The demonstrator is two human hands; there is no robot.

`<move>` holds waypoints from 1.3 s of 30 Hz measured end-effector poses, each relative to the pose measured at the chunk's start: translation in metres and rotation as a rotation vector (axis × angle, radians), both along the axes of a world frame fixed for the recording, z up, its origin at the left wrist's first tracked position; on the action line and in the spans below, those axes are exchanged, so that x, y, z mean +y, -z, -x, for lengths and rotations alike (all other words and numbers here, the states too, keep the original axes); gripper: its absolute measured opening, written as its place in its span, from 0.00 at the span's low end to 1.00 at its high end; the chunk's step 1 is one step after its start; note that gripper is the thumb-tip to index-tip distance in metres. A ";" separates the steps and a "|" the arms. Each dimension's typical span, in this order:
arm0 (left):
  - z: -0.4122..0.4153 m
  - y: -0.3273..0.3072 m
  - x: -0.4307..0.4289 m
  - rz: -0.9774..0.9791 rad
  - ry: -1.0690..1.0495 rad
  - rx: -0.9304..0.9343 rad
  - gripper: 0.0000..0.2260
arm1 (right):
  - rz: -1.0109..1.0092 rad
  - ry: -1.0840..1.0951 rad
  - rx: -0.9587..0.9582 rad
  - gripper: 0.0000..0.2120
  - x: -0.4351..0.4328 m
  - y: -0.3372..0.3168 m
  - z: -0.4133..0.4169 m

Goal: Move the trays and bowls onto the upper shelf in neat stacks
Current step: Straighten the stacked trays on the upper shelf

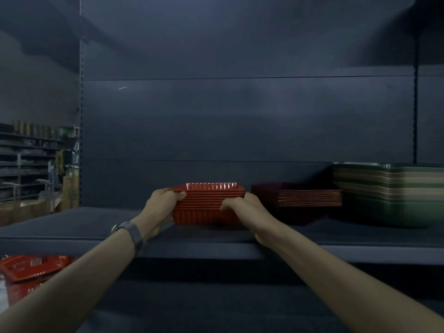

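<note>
Upper shelf [72,227]: open room on left, from red stack [209,210] out to left upright [81,140]. Right side blocked: dark-red stack [298,200] just beside it, then taller green stack [389,195]. Back panel [240,116] closes far side. Plenty of headroom above stacks.

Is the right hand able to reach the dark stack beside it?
Probably yes: the dark stack stands just right of the right hand, nothing between, though that hand now grips the red stack.

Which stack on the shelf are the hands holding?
The leftmost stack of bright red ribbed plastic trays; the dark maroon stack and green stack beside it stand untouched.
</note>
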State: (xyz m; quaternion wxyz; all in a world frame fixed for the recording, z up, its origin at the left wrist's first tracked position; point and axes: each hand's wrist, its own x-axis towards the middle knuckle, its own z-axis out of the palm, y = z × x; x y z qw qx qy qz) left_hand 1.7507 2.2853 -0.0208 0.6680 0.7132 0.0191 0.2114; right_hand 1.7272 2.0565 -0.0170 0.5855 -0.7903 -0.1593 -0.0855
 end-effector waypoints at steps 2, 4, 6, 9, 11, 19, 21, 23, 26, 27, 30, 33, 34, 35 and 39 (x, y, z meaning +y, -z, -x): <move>-0.001 0.001 -0.001 -0.001 0.024 -0.005 0.09 | 0.006 -0.022 -0.009 0.25 -0.004 0.000 0.001; 0.000 0.002 -0.005 -0.022 0.041 -0.011 0.09 | 0.013 -0.028 -0.011 0.23 -0.009 0.001 0.000; 0.001 0.002 -0.010 -0.036 0.066 -0.012 0.09 | 0.025 -0.011 -0.022 0.27 -0.014 0.002 -0.003; 0.001 0.003 -0.017 -0.043 0.107 -0.016 0.11 | 0.045 0.029 -0.026 0.32 -0.023 0.002 -0.008; -0.002 0.005 -0.020 -0.047 0.108 -0.019 0.17 | 0.067 0.027 -0.029 0.31 -0.029 0.000 -0.010; -0.007 0.014 -0.018 -0.225 0.117 -0.049 0.29 | 0.132 0.087 -0.081 0.25 -0.063 0.003 0.014; -0.009 0.016 -0.019 -0.292 0.069 -0.060 0.39 | 0.114 0.182 -0.208 0.20 -0.087 0.007 0.025; -0.009 0.015 -0.024 -0.292 0.012 -0.055 0.56 | 0.089 0.334 -0.383 0.10 -0.116 0.012 0.034; 0.002 0.007 -0.047 -0.292 -0.063 -0.018 0.74 | 0.150 0.557 -0.586 0.09 -0.156 0.016 0.034; 0.008 0.004 -0.056 -0.320 -0.089 -0.011 0.75 | 0.220 0.615 -0.593 0.15 -0.166 0.016 0.030; 0.014 0.001 -0.076 -0.325 -0.146 0.025 0.70 | 0.317 0.633 -0.376 0.40 -0.186 0.012 0.017; 0.010 0.000 -0.080 -0.335 -0.193 0.027 0.66 | 0.311 0.588 -0.242 0.47 -0.191 0.009 0.003; 0.007 0.000 -0.079 -0.333 -0.194 0.026 0.65 | 0.300 0.593 -0.239 0.46 -0.191 0.009 0.000; 0.003 0.000 -0.076 -0.329 -0.190 0.023 0.65 | 0.290 0.605 -0.243 0.43 -0.191 0.008 -0.002; -0.006 0.001 -0.070 -0.329 -0.187 0.022 0.68 | 0.300 0.636 -0.229 0.38 -0.190 0.001 0.001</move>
